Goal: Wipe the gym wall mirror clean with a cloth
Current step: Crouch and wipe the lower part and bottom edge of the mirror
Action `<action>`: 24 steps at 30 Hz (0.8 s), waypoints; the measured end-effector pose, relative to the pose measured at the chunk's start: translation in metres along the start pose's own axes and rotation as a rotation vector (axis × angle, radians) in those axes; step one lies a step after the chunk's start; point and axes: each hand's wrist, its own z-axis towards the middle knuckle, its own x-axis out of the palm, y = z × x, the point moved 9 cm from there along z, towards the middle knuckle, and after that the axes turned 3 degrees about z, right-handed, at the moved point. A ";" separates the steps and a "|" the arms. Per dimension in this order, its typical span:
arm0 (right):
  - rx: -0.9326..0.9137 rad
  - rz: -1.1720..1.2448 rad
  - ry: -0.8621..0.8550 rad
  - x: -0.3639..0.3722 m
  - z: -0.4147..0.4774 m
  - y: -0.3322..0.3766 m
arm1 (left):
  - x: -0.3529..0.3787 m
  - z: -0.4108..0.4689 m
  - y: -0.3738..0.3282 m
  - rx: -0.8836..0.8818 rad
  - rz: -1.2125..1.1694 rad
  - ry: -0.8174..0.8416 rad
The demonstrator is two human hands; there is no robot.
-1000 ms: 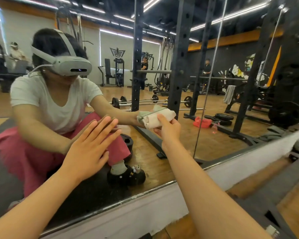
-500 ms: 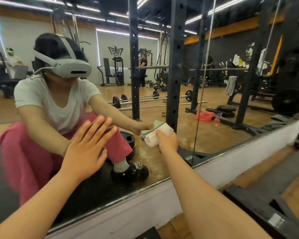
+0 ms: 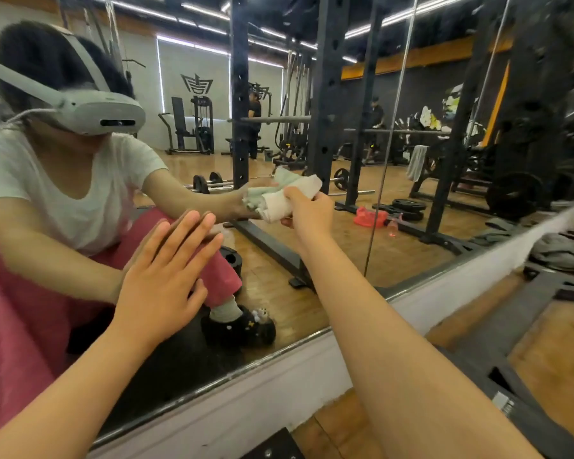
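Observation:
The wall mirror (image 3: 411,226) fills most of the view and reflects a squatting person and the gym behind. My right hand (image 3: 307,215) grips a bunched white cloth (image 3: 290,197) and holds it against the glass near the middle. My left hand (image 3: 161,286) lies flat on the mirror lower left, fingers straight and spread. A vertical seam (image 3: 383,180) between mirror panels runs just right of the cloth.
A white skirting ledge (image 3: 279,385) runs under the mirror's bottom edge. Wooden floor (image 3: 550,359) and a black rack base (image 3: 524,412) lie at the lower right. The reflection shows squat racks, weight plates and people far back.
My right hand has carried the cloth up and a little to the right on the glass after dipping lower. My left hand has stayed flat in about the same place.

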 end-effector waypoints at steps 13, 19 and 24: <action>0.032 -0.100 -0.140 -0.044 0.000 -0.094 | -0.003 0.001 -0.007 -0.074 -0.013 -0.046; 0.188 -0.098 -0.130 -0.055 -0.007 -0.119 | -0.005 0.001 -0.006 -0.064 -0.017 -0.048; 0.287 0.020 -0.177 -0.043 -0.008 -0.092 | -0.006 0.001 -0.004 -0.051 -0.031 -0.051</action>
